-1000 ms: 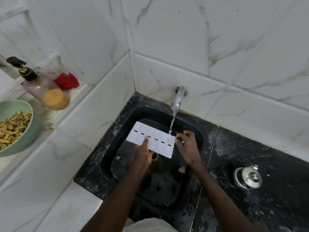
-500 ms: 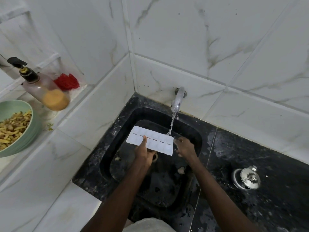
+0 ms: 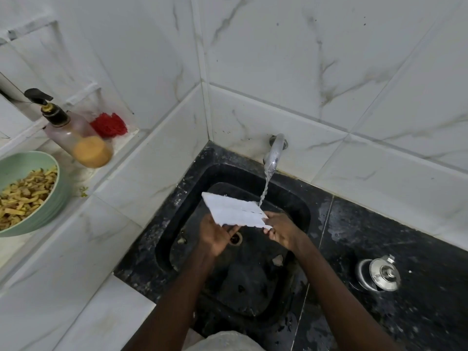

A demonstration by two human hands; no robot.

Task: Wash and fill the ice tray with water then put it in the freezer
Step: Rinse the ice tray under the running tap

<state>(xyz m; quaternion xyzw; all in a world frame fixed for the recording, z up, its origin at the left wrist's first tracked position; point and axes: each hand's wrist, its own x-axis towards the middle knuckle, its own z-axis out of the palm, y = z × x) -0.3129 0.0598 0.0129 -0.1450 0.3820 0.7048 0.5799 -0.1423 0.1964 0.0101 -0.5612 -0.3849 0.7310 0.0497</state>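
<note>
We see the white ice tray [image 3: 235, 211] held over the black sink [image 3: 298, 206], tilted, under the stream from the tap [image 3: 274, 153]; water strikes its far edge. The left hand [image 3: 215, 236] supports the tray from below, fingers curled around the near edge; fingertips hidden behind it. The right hand [image 3: 281, 230] pinches the right end, fingers curled. Tray cells cannot be made out. The drain [image 3: 236, 238] is partly covered by the left hand. At left, a green bowl [image 3: 54, 198] is cut off by the frame.
</note>
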